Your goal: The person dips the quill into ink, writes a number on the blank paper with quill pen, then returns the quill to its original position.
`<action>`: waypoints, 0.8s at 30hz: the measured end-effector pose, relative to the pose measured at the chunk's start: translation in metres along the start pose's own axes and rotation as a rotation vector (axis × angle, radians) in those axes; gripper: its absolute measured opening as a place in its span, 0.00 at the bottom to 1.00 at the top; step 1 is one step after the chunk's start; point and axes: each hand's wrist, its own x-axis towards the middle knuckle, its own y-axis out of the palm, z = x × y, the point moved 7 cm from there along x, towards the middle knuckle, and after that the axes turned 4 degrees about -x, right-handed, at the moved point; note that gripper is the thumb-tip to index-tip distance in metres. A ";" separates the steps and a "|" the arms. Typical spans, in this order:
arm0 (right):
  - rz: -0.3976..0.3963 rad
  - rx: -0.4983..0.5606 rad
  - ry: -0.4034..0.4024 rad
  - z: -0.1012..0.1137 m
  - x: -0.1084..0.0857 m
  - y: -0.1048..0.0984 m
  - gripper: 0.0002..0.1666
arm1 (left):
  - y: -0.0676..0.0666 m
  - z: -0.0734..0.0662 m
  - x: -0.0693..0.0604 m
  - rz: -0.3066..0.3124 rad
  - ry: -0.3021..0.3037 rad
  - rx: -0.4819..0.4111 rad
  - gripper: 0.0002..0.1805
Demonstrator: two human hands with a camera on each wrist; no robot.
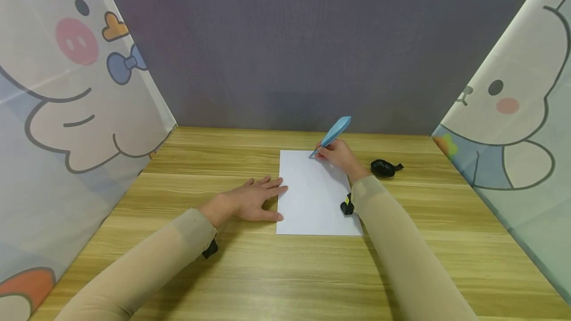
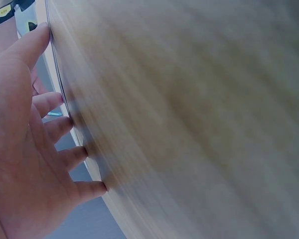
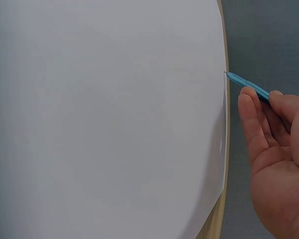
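A blank-looking white sheet of paper [image 1: 312, 197] lies on the wooden table. Near its top edge my right hand [image 1: 338, 155] pinches a blue feather-shaped pen [image 1: 335, 131], tilted with the feather end up and to the right. In the right wrist view the pen's tip [image 3: 229, 74] meets the far edge of the paper [image 3: 114, 109], held between thumb and fingers of the right hand [image 3: 284, 159]. My left hand [image 1: 254, 199] rests with spread fingers at the paper's left edge, thumb and fingertips touching it. The left wrist view shows the same left hand [image 2: 25, 139] low over the table.
A round black object with a short tab [image 1: 382, 168] lies on the table [image 1: 285, 276] right of the paper. A dark grey panel [image 1: 285, 48] stands behind. Cartoon-printed cloths [image 1: 80, 113] flank both sides. Black wrist devices [image 1: 346, 206] show below the sleeves.
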 end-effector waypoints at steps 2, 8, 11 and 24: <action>0.009 -0.005 -0.002 0.001 -0.001 0.000 0.17 | 0.000 0.000 0.000 -0.001 0.002 0.001 0.51; 0.035 -0.022 -0.021 0.003 -0.004 0.003 0.17 | 0.000 0.000 0.000 -0.001 0.000 -0.006 0.50; 0.041 -0.030 -0.027 0.004 -0.004 0.005 0.16 | 0.001 0.000 0.001 0.000 -0.003 -0.007 0.51; 0.091 -0.063 -0.076 0.011 -0.009 0.012 0.15 | 0.001 0.002 0.002 0.000 -0.002 0.002 0.51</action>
